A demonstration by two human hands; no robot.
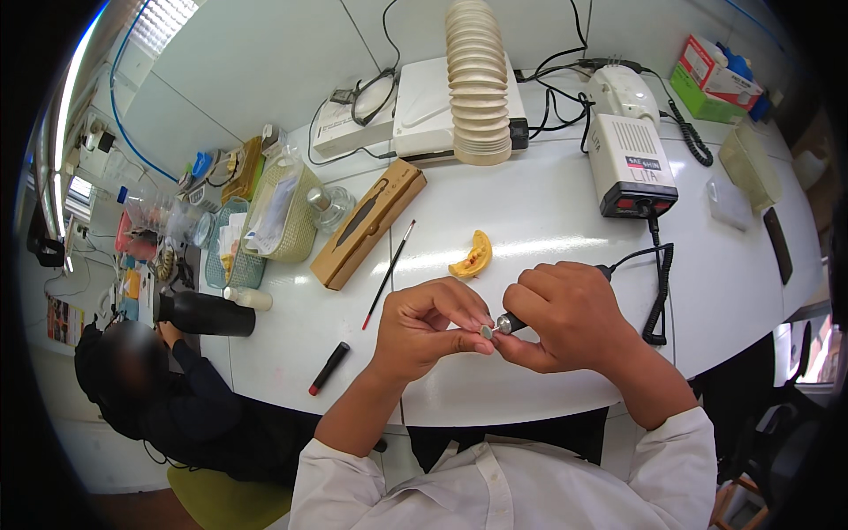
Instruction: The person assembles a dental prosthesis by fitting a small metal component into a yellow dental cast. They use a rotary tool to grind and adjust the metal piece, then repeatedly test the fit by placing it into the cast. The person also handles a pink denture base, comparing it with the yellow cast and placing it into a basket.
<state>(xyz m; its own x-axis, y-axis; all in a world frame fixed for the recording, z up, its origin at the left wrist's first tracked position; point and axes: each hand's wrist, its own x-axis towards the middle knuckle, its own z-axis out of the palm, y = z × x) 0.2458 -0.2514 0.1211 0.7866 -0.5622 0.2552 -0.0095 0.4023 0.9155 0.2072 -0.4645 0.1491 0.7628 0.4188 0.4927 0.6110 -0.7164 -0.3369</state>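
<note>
Above the counter (477, 393), the handpiece (510, 323) is pointing near-left, its long axis passing through the grasping right hand (570, 314); the left hand (426, 325) is pinching its disc (487, 332).

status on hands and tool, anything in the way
Right hand gripping rotary tool; left hand at its round tip. Yellow piece just beyond, nothing blocking.
</note>
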